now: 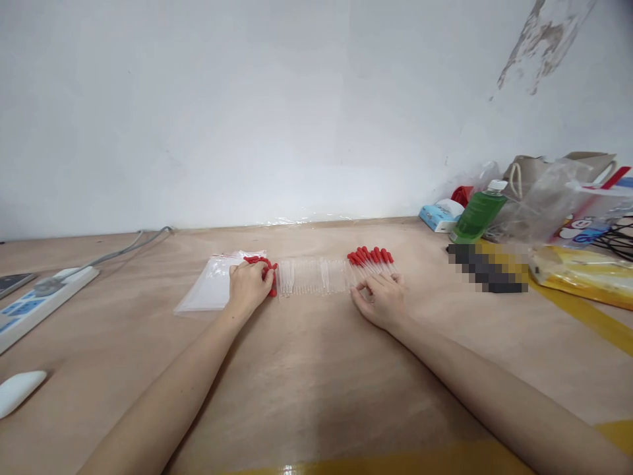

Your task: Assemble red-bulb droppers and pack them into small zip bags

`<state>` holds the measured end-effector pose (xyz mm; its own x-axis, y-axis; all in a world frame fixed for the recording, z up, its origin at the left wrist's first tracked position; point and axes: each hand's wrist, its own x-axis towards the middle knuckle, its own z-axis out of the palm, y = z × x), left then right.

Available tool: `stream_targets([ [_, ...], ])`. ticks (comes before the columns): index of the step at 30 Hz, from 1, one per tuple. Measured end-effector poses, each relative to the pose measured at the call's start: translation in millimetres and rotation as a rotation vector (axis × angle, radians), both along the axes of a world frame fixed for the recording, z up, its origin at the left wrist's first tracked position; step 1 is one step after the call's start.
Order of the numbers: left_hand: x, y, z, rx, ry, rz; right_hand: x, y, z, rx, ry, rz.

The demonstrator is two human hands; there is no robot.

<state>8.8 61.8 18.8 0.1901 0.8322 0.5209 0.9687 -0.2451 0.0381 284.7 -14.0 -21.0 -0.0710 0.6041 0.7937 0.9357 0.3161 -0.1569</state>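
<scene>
A row of clear thin tubes [311, 277] lies side by side on the table between my two hands. At its left end, my left hand [250, 284] has its fingers bent down into a small heap of red caps [260, 261], pinching at them. Clear tubes with red caps on their far ends [370, 255] lie fanned out to the right of the row. My right hand [383, 298] is curled over the near ends of these capped tubes, thumb and fingers drawn together on them. Its fingertips are partly hidden. Under and beside my left wrist lies a clear plastic bag [205, 287].
On the left are a white power strip [62, 290] with a grey cable and a white rounded object [20, 392]. A green bottle [477, 214], a blue tissue pack [440, 216], a blurred dark object [487, 269] and a yellow package [583, 274] stand or lie at right. A wall closes the back.
</scene>
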Motion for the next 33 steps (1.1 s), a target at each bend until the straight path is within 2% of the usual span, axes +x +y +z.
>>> stream_targets([
  [13,2.5,-5.0,-1.5,0.173,-0.022,0.030,1.4,0.0,2.8,-0.078,0.017,0.046],
  [22,0.4,-5.3,0.6,0.167,-0.020,0.011,2.0,-0.5,3.6,-0.100,0.032,0.059],
  [28,-1.1,-6.5,2.9,0.135,0.106,0.037,2.4,-0.2,3.0,-0.102,0.025,0.065],
  [33,-3.0,-2.8,-2.0,0.179,0.217,0.078,2.9,-0.5,2.8,-0.101,0.015,0.068],
])
